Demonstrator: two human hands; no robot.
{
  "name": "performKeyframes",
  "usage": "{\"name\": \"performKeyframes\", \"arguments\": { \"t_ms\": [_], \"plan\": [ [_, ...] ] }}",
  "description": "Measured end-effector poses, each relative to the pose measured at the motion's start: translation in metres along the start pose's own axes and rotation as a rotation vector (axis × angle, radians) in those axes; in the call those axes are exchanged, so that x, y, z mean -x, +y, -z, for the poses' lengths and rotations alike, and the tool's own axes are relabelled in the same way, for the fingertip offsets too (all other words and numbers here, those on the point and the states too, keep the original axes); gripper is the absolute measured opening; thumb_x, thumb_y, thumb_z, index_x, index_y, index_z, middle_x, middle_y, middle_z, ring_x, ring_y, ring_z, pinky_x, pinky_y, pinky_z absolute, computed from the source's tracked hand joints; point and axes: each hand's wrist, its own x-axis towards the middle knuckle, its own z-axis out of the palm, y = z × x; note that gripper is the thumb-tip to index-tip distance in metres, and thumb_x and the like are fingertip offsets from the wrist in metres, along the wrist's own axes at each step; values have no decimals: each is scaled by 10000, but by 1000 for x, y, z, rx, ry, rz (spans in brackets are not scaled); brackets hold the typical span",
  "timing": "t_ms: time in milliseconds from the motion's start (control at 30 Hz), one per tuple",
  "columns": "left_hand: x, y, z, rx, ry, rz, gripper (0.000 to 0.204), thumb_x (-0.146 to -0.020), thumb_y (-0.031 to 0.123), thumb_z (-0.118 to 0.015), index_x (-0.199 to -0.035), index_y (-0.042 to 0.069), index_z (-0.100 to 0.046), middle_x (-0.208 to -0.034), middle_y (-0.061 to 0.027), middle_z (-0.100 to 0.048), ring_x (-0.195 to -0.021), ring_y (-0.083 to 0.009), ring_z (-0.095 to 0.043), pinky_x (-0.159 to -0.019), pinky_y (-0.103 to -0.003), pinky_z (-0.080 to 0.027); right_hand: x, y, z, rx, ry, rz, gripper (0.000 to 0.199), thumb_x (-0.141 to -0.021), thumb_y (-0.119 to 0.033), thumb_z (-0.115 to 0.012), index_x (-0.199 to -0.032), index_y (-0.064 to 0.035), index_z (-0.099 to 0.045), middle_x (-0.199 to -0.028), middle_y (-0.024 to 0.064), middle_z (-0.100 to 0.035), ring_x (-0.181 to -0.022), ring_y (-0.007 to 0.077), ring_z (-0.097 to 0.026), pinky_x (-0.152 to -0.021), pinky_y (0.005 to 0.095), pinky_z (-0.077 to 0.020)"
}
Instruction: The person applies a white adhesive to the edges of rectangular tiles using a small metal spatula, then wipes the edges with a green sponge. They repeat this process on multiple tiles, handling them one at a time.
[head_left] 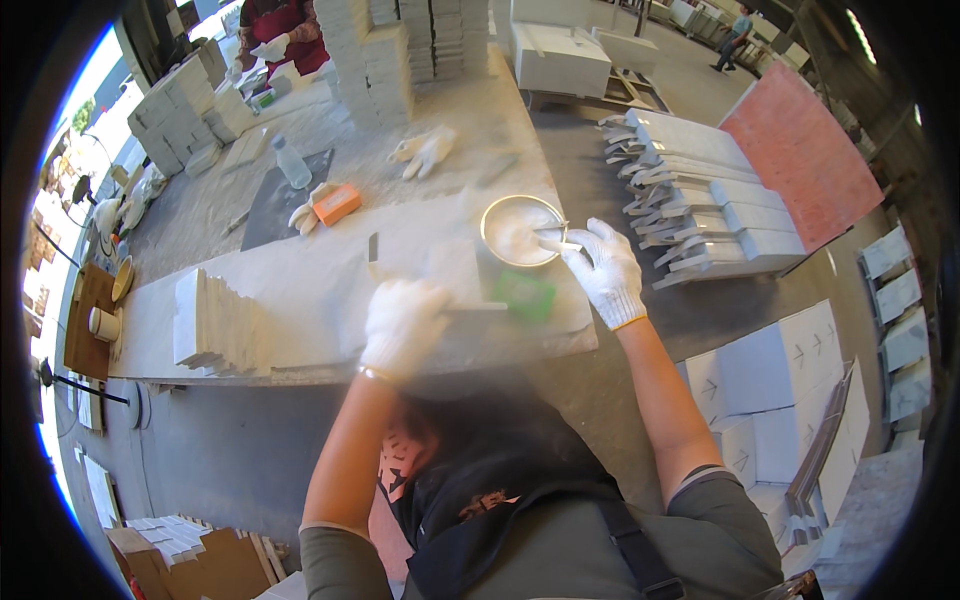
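My right hand (605, 272), in a white knit glove, is closed in a pinch on a small pale tool, perhaps a spoon or scraper (552, 238). Its tip reaches into a round, gold-rimmed bowl (484, 236) of whitish powder or paste. My left hand (402, 325), gloved too, hovers over the near side of the worktable (330, 300). Motion smears it, so its fingers cannot be read. A thin grey-white strip (478, 306) lies just right of it, and I cannot tell whether they touch. Below the bowl sits a blurred green box (525, 296).
A stack of white slabs (195, 320) stands left. Farther back are an orange box (337, 204), a clear bottle (291, 163) and loose gloves (425, 152). Tall stone piles (370, 75) and a person (283, 35) are beyond. Slabs on a rack (715, 190) stand right.
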Motion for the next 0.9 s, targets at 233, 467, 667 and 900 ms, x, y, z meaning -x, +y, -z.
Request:
{"name": "performKeyframes", "arguments": {
  "t_ms": [233,467,667,900],
  "plan": [
    [-8,-5,1,-7,-151,46,198,-794,330,-801,-887,156,-781,-841,-101,-725,-895,-360,-685,-824,-485,-513,-42,16,-29,294,-467,-86,284,-959,-493,-627,-1118,-365,-825,-1078,158,-748,-998,381,-713,-893,496,-575],
    [-12,-4,5,12,-169,62,225,-808,345,-805,-900,142,-778,-852,-104,-738,-905,-371,-684,-833,-484,-505,-46,18,-36,235,-617,-66,318,-983,-438,-623,-1229,-310,-779,-1074,131,-763,-997,362,-729,-890,495,-575],
    [-10,-7,0,21,-97,16,246,-798,341,-813,-925,136,-764,-849,-96,-728,-907,-365,-681,-847,-481,-502,-47,30,-21,169,-441,-90,238,-954,-309,-716,-1160,-198,-758,-1045,111,-765,-930,305,-731,-794,444,-563],
    [-7,-4,1,24,-102,41,199,-787,284,-809,-922,147,-758,-843,-83,-717,-923,-357,-669,-886,-477,-490,-31,-11,-1,-964,-710,-317,209,-962,-21,-718,-1164,-41,-765,-1046,-7,-749,-889,74,-666,-743,242,-523]
  ]
}}
